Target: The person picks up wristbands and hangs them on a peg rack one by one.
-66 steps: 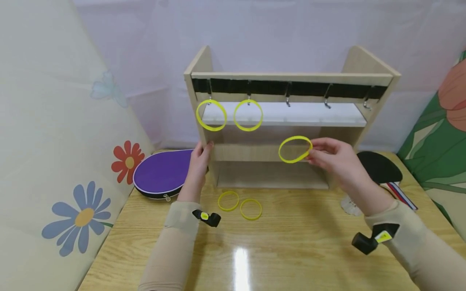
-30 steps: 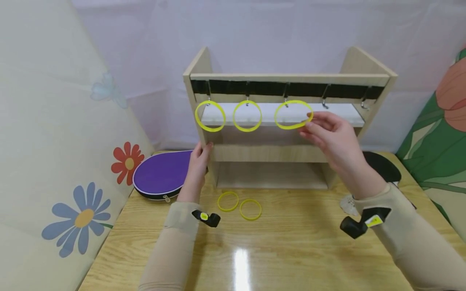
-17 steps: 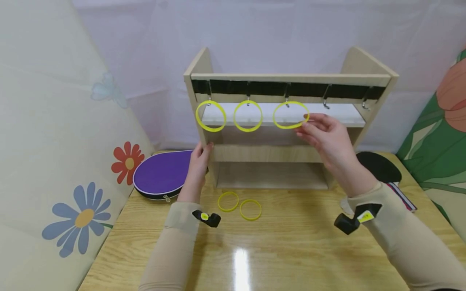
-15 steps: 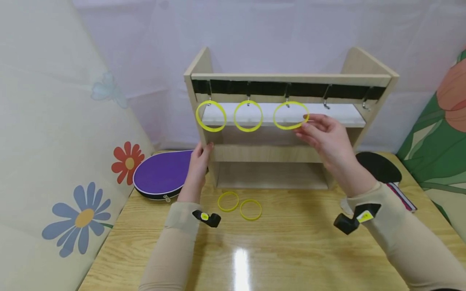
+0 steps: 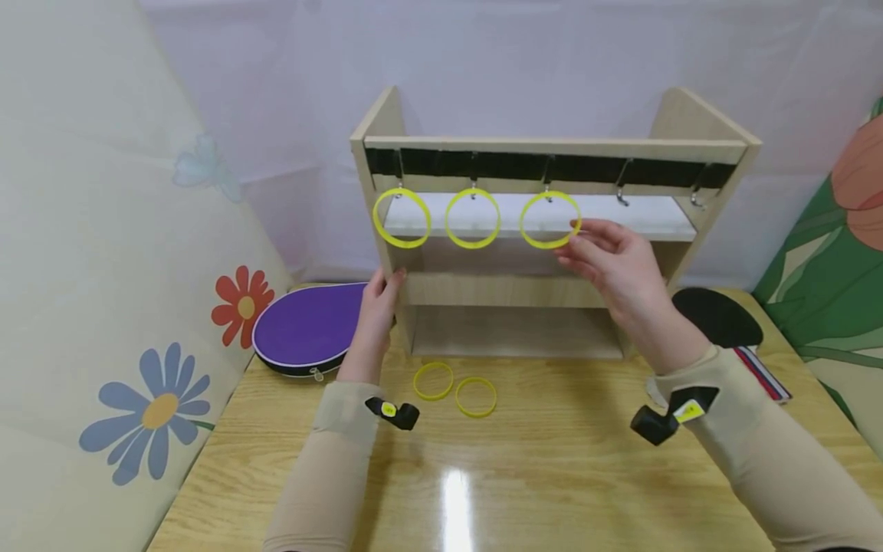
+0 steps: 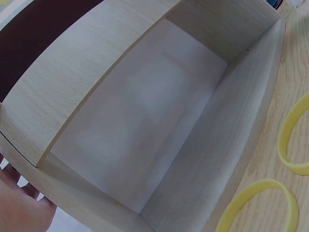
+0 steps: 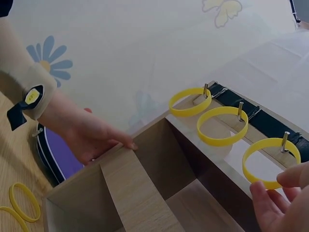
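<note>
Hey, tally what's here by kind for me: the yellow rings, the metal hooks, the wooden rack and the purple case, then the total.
Yellow rings: 5 (3 at the hooks, 2 on the table)
Metal hooks: 5
Wooden rack: 1
Purple case: 1
Total: 12

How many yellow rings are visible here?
5: one ring on the leftmost hook, another ring on the second hook, a third ring pinched by the right hand at the third hook, and two rings on the table.
</note>
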Motion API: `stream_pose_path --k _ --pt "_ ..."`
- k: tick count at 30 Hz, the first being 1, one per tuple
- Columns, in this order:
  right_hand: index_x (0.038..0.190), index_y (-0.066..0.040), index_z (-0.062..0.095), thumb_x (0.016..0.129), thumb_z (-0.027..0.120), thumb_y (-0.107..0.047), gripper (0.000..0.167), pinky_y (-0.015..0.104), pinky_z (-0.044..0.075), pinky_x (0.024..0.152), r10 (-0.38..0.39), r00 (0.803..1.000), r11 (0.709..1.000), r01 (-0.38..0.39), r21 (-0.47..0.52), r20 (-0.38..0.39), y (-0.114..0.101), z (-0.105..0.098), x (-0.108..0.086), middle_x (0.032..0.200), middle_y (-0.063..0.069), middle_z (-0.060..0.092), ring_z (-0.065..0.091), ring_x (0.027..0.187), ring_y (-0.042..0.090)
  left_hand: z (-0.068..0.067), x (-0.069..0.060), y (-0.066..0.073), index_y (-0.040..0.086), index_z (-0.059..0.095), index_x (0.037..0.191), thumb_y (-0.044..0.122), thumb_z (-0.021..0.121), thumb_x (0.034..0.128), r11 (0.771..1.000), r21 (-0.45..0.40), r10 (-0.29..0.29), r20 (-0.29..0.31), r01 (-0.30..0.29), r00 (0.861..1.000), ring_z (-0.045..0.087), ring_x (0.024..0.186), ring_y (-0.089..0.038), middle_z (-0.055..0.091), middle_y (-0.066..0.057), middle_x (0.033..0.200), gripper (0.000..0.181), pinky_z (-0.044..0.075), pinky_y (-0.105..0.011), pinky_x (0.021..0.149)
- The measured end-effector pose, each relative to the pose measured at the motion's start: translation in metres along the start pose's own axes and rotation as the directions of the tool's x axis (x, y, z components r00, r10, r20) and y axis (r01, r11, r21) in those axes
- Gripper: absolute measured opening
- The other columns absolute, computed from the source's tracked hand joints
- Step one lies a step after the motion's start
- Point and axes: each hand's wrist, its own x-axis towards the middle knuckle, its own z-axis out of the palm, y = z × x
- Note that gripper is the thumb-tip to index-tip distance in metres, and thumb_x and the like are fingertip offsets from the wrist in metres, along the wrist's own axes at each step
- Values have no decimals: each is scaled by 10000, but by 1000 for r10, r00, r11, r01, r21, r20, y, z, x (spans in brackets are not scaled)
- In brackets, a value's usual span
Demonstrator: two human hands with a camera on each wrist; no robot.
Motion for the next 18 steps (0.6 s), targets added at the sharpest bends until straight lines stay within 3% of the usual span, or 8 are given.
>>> stream_pose_path --k 7,14,18 --pt "1277 14 540 926 667 -65 382 218 565 809 -1 999 1000 1 1 42 3 -2 0 1028 31 690 705 890 121 1 0 1 142 495 1428 290 469 1026 1000 5 4 -11 -4 1000 545 1028 -170 570 -173 1290 429 434 -330 933" --pt "1145 -16 582 943 618 -3 205 233 574 791 -1 996 999 -4 47 92 16 -4 -2 917 32 718 721 838 121 1 -1 1 138 492 1433 288 468 1025 1000 4 1 -12 -1 1000 544 1022 -166 571 -175 1289 435 432 -325 930" --pt "1161 -12 566 965 571 15 198 226 572 793 12 994 1000 -10 -13 109 28 -7 -4 894 2 711 713 832 99 1 -2 2 134 498 1427 285 471 1023 1000 0 3 -15 -3 1000 546 1019 -168 576 -176 1284 432 435 -326 924"
